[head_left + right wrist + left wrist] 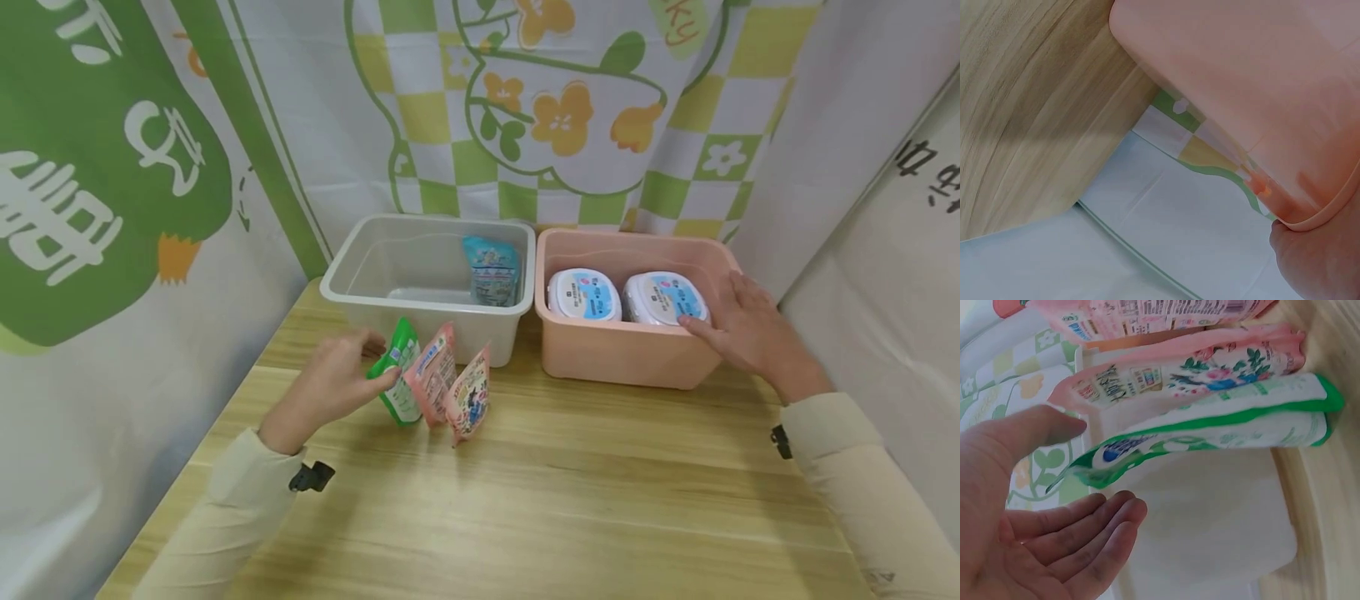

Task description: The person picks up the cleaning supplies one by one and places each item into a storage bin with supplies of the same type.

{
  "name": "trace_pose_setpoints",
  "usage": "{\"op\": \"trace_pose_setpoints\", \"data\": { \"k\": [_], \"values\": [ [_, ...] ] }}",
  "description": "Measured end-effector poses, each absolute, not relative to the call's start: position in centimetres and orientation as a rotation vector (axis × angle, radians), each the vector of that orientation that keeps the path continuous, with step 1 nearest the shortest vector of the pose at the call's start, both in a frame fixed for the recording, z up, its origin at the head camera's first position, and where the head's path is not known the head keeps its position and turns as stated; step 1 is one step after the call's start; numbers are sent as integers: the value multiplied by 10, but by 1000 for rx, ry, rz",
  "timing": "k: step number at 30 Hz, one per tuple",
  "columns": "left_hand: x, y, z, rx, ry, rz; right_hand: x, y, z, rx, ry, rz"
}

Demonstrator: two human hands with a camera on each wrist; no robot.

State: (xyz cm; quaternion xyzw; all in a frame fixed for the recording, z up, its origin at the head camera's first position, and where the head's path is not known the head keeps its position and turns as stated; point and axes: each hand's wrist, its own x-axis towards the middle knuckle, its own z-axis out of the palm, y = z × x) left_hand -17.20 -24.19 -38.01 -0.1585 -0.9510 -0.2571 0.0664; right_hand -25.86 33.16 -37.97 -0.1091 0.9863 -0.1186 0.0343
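My left hand (330, 379) is at a green and white pouch (1210, 428) that stands on the table. In the left wrist view the thumb and the loosely bent fingers lie on either side of its top edge, with a gap visible. Beside it stand two pink pouches, a near one (1222, 372) with flowers and a bird, and another (1166, 319). My right hand (757, 329) rests on the right front corner of the pink bin (622, 358), thumb over the rim. In the right wrist view most of this hand is cut off.
A grey bin (427, 300) stands left of the pink one and holds a blue pouch (492, 271). Two white tubs with blue labels, a left tub (585, 293) and a right tub (666, 297), sit in the pink bin. A patterned curtain (570, 100) hangs behind the wooden table (585, 500).
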Motion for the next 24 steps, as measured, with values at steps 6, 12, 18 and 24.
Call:
{"op": "trace_pose_setpoints", "data": {
  "k": [6, 12, 18, 24],
  "values": [
    [-174, -238, -390, -413, -2847, -880, -261, 331, -375, -332, 3038, -367],
    [-174, -234, -402, -353, -2794, -889, -264, 331, -373, -336, 3043, -366],
    [-173, -230, -413, -271, -2727, -903, -262, 330, -373, -349, 3058, -392],
    [-167, -229, -419, -198, -2724, -969, -254, 330, -380, -336, 3067, -411]
  ]
}}
